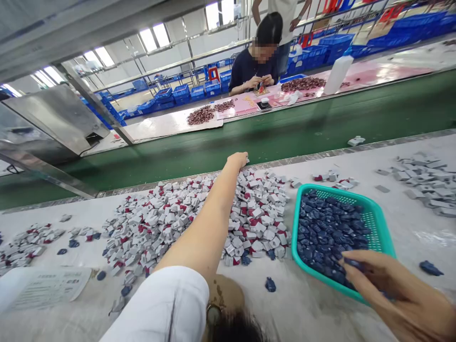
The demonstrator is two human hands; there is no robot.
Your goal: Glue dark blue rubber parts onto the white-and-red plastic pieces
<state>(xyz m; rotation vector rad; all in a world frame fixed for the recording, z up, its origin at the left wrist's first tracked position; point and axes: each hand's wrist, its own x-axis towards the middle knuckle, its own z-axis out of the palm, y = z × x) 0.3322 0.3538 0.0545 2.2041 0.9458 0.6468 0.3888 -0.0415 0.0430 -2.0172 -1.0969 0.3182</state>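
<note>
My left hand (pixel 237 160) stretches across a large heap of small white-and-grey parts with red marks (pixel 171 223), its fingers curled down at the heap's far edge. Whether they pinch anything is hidden. My right hand (pixel 399 294) rests over the near rim of a teal plastic basket (pixel 377 228), with a dark blue piece (pixel 354 264) held between its fingers. The basket is heaped with similar dark blue pieces (pixel 327 232). A few loose blue pieces lie on the white table, one (pixel 270 284) just below the heap.
Grey parts (pixel 423 178) lie at the right of the table, and a printed paper sheet (pixel 46 288) at the left. Beyond the table's far edge runs a green conveyor belt (pixel 249 142). Across it, a co-worker (pixel 252 66) handles small items at a bench, with blue crates (pixel 309 59) behind.
</note>
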